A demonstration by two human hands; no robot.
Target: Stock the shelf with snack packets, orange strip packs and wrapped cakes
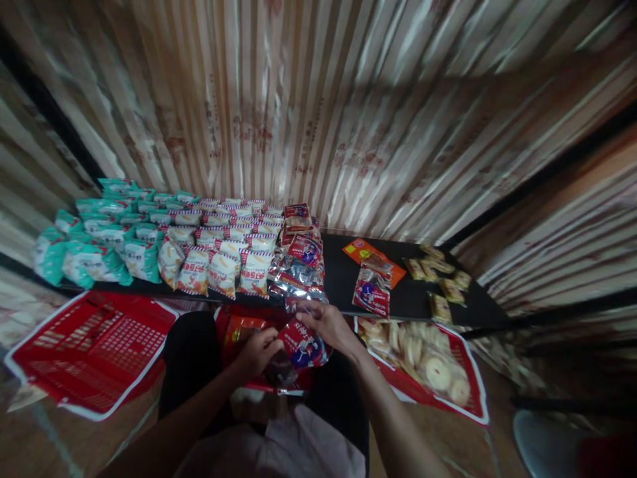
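A glossy red plastic packet [304, 342] with a blue printed patch and pale lettering too small to read is held low at the centre: the left hand [259, 350] pinches its left edge between thumb and fingers, and the right hand [326, 325] grasps its upper right. Just beneath is a red basket [301, 383], with an orange packet [243, 328] inside at the packet's ten o'clock. At twelve, on a smooth black tabletop [339, 265], similar shiny red packets [304, 251] overlap in a column. At eleven stand plump white pouches [223, 271] with striped top edges and red Chinese characters; beyond them, at ten, sit puffy teal-and-white bags [99, 259]. A lone red packet [372, 292] overlaps a flat orange packet [365, 253] at one to two; small yellowish wrapped pieces [450, 290] lie at two. At nine, a red lattice basket [99, 352] has a white rim; at three, another red basket [476, 385] holds pale round discs [438, 374] in clear wrapping. Behind hangs a pleated, striped curtain [298, 119] with reddish floral prints.
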